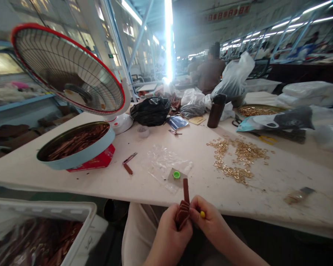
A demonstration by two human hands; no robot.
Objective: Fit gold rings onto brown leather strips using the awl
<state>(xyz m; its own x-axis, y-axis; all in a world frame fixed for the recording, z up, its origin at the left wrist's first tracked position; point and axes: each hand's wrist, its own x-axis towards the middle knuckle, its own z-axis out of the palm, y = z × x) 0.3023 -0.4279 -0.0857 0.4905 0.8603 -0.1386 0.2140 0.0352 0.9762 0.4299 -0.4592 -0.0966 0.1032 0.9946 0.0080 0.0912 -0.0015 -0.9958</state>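
My left hand (174, 228) is closed around a small fanned bundle of brown leather strips (183, 213). One strip (185, 190) stands up above the rest. Right beside it, my right hand (204, 213) pinches at the bundle's edge. A yellow end of a small thing (202, 214) pokes out from my right fingers; the rest of it is hidden. Both hands are at the table's front edge, over my lap. Just beyond them on the table, a bright green cap (176, 174) rests on a small grey-brown square (173, 180), near a crumpled clear plastic bag (165, 160).
Gold metal rings (238, 155) lie scattered at right. Thread snips (130, 158) and a brown piece (128, 169) lie left. A round tin (80, 155) of brown strips sits under a red-rimmed fan (69, 70). A dark bottle (217, 111) stands behind; a white crate (91, 210) is lower left.
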